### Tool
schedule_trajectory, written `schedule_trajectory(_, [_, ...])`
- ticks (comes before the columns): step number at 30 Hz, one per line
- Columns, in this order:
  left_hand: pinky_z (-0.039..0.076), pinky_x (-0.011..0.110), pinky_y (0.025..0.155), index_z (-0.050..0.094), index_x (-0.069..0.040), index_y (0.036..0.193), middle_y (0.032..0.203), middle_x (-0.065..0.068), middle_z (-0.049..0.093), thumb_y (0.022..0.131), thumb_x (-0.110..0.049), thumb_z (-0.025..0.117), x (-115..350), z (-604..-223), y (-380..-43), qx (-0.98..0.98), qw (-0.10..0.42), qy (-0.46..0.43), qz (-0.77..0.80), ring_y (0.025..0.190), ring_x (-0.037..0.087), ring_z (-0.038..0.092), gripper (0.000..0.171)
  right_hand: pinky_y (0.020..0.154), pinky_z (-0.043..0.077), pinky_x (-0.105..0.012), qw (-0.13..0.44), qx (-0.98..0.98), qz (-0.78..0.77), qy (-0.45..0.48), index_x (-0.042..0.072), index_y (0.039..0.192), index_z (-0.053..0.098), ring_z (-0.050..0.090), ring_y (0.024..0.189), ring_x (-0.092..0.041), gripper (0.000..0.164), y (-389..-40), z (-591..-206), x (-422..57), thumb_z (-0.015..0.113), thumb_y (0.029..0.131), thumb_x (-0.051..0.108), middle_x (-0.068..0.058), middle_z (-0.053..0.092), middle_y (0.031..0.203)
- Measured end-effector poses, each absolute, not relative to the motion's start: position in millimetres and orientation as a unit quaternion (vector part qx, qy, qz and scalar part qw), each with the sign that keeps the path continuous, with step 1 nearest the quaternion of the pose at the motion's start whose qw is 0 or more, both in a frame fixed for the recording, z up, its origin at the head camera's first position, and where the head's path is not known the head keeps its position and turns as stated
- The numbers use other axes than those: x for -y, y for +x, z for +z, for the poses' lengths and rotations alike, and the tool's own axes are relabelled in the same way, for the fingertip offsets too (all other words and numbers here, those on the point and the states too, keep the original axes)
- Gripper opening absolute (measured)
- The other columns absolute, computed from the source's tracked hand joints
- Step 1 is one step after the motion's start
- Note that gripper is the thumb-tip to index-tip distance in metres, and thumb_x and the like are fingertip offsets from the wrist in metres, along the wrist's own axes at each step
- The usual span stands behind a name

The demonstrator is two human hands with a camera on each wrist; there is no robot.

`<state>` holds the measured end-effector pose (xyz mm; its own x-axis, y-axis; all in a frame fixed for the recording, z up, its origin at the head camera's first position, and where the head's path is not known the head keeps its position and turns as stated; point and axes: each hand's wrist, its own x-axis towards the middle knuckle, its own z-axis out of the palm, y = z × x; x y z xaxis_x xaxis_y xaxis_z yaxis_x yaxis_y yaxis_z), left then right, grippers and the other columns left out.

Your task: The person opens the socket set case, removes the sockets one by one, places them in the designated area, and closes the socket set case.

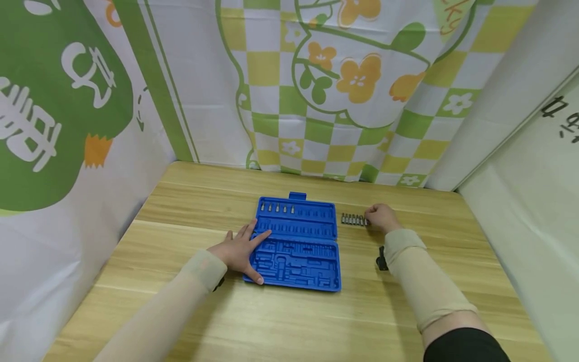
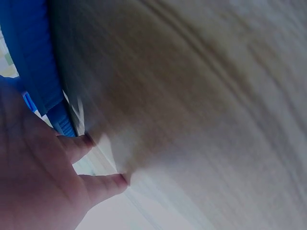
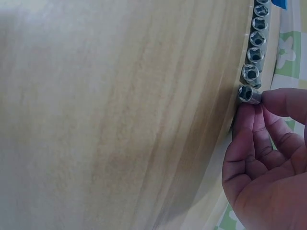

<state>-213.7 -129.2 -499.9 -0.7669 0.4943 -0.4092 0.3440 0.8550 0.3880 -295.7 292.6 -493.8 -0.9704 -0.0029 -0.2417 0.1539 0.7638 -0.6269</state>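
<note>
A blue plastic tool case [image 1: 296,287] lies unfolded on the table. Several bit sockets [image 1: 277,207] stand in the upper left slots of its far half. My left hand [image 1: 235,251] rests on the case's left side with its fingers spread; in the left wrist view two fingertips touch the wood. Right of the case, several metal bit sockets [image 1: 352,219] lie side by side in a row. At the row's right end my right hand [image 1: 382,217] pinches the last bit socket [image 3: 249,94] between thumb and fingers. Its far tip is hidden by the fingers.
The wooden table [image 1: 181,201] runs beneath everything. A patterned cloth [image 1: 316,100] hangs along its back edge, with white and green sheets at both sides. Moulded recesses fill the near half of the case, and a latch tab [image 1: 297,195] sticks out at its far edge.
</note>
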Motion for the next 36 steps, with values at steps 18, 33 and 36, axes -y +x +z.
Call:
schedule_trajectory(18, [0.002, 0.071, 0.117, 0.011, -0.026, 0.169, 0.17, 0.019, -0.016, 0.068, -0.063, 0.089, 129.2, -501.8, -212.8, -0.926, 0.262, 0.225, 0.151, 0.156, 0.042, -0.005, 0.132, 0.088, 0.049, -0.047, 0.124, -0.934, -0.33, 0.063, -0.013, 0.118, 0.063, 0.058, 0.104, -0.04, 0.029, -292.0, -493.6, -289.7, 0.052, 0.103, 0.009, -0.03, 0.063, 0.118])
schedule_trajectory(33, [0.001, 0.07, 0.118, 0.011, -0.026, 0.169, 0.17, 0.019, -0.017, 0.069, -0.063, 0.09, 129.3, -500.1, -211.9, -0.927, 0.259, 0.223, 0.154, 0.156, 0.042, -0.006, 0.132, 0.072, 0.045, -0.032, 0.116, -0.933, -0.334, 0.074, -0.011, 0.112, 0.066, 0.058, 0.09, -0.028, 0.028, -290.5, -492.6, -287.3, 0.054, 0.1, 0.01, -0.024, 0.067, 0.107])
schedule_trajectory(36, [0.001, 0.071, 0.117, 0.012, -0.025, 0.169, 0.17, 0.019, -0.016, 0.068, -0.062, 0.09, 129.1, -498.8, -211.4, -0.927, 0.258, 0.224, 0.157, 0.156, 0.042, -0.005, 0.132, 0.073, 0.046, -0.033, 0.119, -0.932, -0.335, 0.072, -0.011, 0.112, 0.066, 0.058, 0.09, -0.029, 0.029, -289.1, -490.3, -286.2, 0.052, 0.1, 0.011, -0.024, 0.067, 0.108])
